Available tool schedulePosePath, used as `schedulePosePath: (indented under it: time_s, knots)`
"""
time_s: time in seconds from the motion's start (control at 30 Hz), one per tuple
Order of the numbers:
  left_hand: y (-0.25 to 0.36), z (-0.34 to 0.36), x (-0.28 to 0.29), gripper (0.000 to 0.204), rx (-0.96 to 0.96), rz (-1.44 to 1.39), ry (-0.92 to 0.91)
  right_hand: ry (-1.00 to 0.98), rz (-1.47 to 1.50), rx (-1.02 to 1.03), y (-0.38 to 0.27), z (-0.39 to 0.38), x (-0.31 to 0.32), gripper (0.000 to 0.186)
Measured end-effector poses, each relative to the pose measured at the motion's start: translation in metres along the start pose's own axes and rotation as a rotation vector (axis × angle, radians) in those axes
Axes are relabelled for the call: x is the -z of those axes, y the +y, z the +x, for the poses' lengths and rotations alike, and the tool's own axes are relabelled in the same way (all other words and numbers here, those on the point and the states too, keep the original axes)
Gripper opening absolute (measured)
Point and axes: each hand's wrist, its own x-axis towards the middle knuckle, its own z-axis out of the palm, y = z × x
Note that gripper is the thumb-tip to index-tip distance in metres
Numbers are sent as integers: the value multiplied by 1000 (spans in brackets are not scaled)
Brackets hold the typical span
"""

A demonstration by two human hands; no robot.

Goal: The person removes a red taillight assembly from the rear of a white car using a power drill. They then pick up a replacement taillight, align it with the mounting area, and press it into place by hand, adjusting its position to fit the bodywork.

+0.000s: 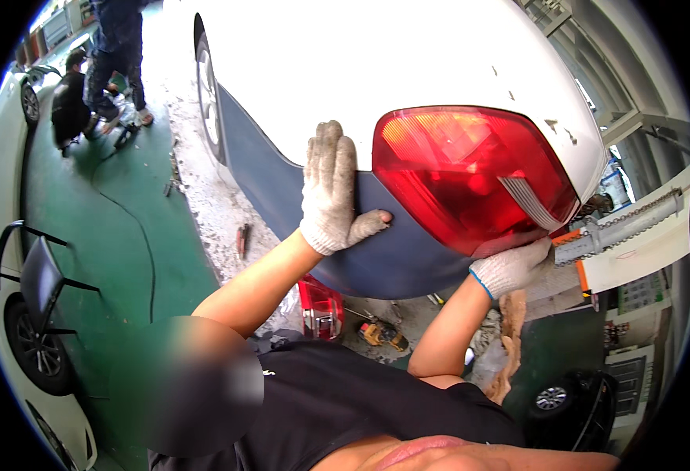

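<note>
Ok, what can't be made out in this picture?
All in the head view:
White-knit-gloved left hand: palm, hidden by the hand's back.
White-knit-gloved right hand: fingertip contact near the red plastic tail light, hidden by the hand itself.
White-painted car: far end, cut off by the top edge.
Yellow-and-black tool: exact kind, too small.

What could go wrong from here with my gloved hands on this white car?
Your white-gloved right hand is at the lower edge of the glossy red tail light, so it might get pinched if the light shifts. The yellow and black power tool and red and clear lamp lie on the speckled grey floor; either might be stepped on.
</note>
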Motion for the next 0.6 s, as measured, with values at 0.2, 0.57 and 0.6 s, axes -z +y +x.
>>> schedulePosePath:
  time_s: [0.2, 0.57, 0.6]
  knots:
    - [-8, -9, -3, 122, 112, -57, 28, -12, 85, -22, -41, -21, -13, 49]
    - [-6, -5, 3, 109, 167, -164, -7, -340, 141, -27, 25, 26, 19, 44]
    - [-8, -5, 3, 108, 162, -162, 1, -316, 55, 19, 25, 25, 19, 43]
